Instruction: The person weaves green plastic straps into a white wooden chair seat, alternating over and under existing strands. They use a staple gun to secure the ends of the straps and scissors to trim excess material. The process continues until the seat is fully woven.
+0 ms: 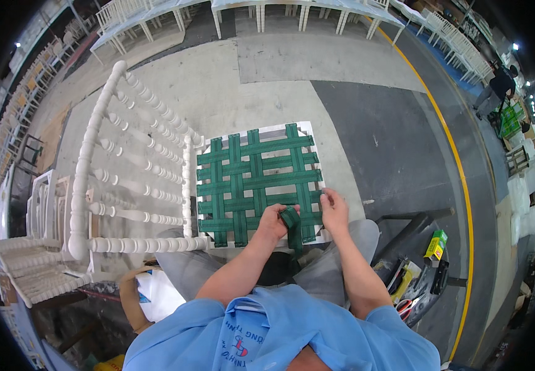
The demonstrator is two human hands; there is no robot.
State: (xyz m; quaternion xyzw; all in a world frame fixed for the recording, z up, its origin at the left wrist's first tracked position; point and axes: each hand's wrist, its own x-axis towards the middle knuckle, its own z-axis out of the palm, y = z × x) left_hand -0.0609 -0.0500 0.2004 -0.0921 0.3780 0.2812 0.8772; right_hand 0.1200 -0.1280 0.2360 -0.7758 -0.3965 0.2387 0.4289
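Observation:
A white chair frame (80, 179) with turned spindles lies tipped in front of me, its back to the left. Dark green webbing straps (266, 183) cross over and under each other on its seat. My left hand (272, 224) is closed on a loose green webbing strap (294, 232), which loops over the near part of the seat and hangs toward my lap. At the right edge of the seat, my right hand (335, 210) has its fingers bent together against the frame. Whatever lies between those fingertips is hidden.
To my right, a tray (412, 290) holds scissors (404, 307), other tools and a yellow-green box (435, 246). A cardboard box (132, 300) stands at my left knee. White chairs (32, 266) stand left; long tables (317, 5) line the far side. Another person (499, 86) is far right.

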